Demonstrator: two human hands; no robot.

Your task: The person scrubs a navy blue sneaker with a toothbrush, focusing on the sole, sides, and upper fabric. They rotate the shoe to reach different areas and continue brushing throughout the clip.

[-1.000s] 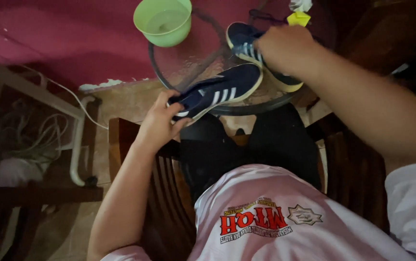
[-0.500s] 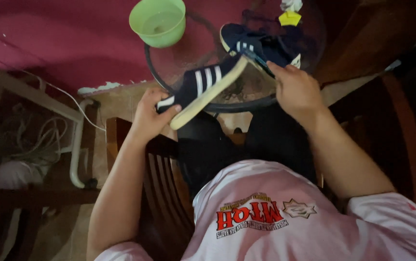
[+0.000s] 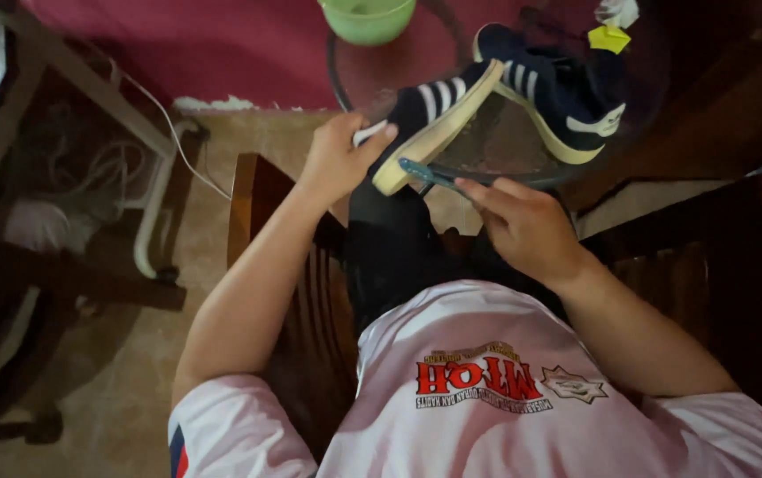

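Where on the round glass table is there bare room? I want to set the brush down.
Free glass lies between the tilted shoe in the left hand and the second shoe. Another patch lies between the green bowl and the tilted shoe. The far right, by the yellow scrap, is crowded.

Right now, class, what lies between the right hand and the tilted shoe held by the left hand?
In the head view, a thin blue brush runs from the right hand to the sole of the tilted shoe held by the left hand.
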